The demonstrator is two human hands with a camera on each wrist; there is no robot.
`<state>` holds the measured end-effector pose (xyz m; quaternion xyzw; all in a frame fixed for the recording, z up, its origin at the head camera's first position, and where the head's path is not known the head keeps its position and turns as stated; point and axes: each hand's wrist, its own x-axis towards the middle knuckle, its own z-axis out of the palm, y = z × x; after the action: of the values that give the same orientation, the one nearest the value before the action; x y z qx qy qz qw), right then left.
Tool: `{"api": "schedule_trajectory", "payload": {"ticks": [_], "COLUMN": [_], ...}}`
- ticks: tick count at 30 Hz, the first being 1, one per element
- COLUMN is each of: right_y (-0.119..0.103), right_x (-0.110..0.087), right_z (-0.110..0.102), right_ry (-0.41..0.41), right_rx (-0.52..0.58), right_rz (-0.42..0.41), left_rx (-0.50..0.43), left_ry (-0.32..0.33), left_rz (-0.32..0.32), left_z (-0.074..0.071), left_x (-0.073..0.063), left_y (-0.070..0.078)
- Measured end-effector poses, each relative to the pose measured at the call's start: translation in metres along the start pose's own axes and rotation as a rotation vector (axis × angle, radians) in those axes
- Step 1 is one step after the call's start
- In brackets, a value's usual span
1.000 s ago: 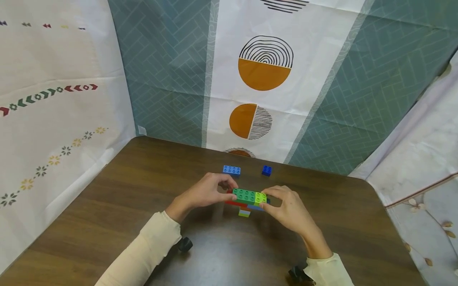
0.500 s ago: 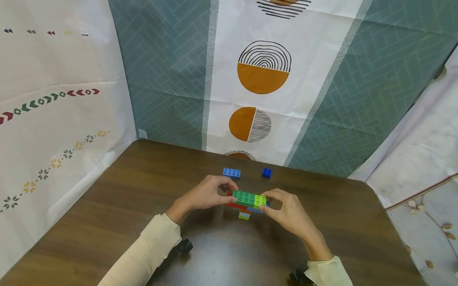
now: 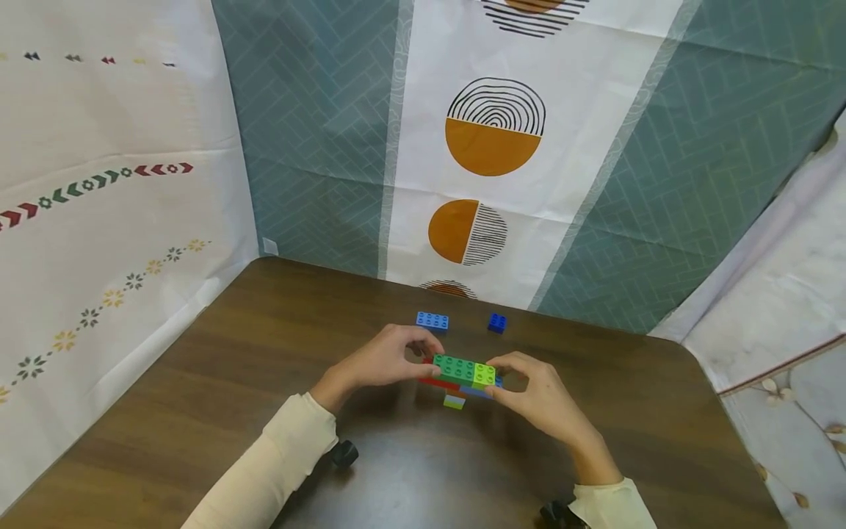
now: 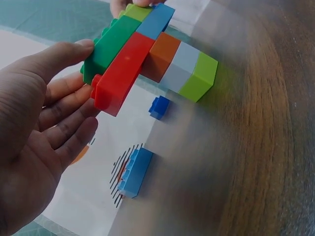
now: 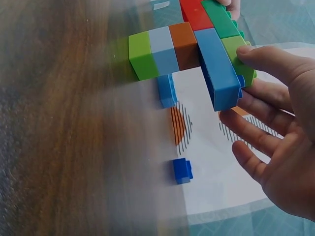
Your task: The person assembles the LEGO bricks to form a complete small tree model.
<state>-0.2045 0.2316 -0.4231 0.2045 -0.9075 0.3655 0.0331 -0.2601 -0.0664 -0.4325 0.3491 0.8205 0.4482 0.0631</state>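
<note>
A toy-brick stack stands on the table between both hands. Its column has a lime brick (image 5: 142, 56) at the bottom, then a pale grey-blue brick (image 5: 164, 51) and an orange brick (image 5: 184, 45). Across that lie a red brick (image 4: 123, 73) and a blue brick (image 5: 219, 69), end to end. The top layer is a green brick (image 3: 454, 369) beside a small lime brick (image 3: 485, 376). My left hand (image 3: 390, 356) pinches the green brick's left end between thumb and fingers. From the right, my right hand (image 3: 538, 393) pinches the small lime brick.
Behind the stack, a light blue brick (image 3: 432, 321) and a small dark blue brick (image 3: 497, 322) lie apart near the back edge of the wooden table (image 3: 297, 308). Patterned cloths (image 3: 317, 147) hang around the table.
The head view has shifted slightly. Both hands keep their hold at the two ends of the top layer, and the bricks show no clear movement.
</note>
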Motion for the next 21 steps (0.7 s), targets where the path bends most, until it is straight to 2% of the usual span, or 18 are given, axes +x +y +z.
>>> {"api": "schedule_trajectory", "payload": {"ticks": [6,10,16,21], "right_y": [0.0,0.0,-0.001,-0.001], "right_x": [0.0,-0.001,0.0,0.0], "right_z": [-0.001,-0.001,0.0,0.0], "right_ry": [-0.009,-0.009,-0.008,-0.006], "right_rx": [0.008,0.003,0.003,0.003], "right_rz": [-0.009,-0.001,-0.003,-0.003], "left_rx": [0.004,0.002,0.006,0.02], "left_ry": [-0.007,0.01,0.079,0.094], "left_rz": [0.009,-0.002,-0.051,-0.105], "left_z": [-0.003,-0.009,-0.026,-0.04], "left_x": [0.0,0.004,0.021,0.038], "left_y": [-0.001,-0.005,-0.026,-0.045]}}
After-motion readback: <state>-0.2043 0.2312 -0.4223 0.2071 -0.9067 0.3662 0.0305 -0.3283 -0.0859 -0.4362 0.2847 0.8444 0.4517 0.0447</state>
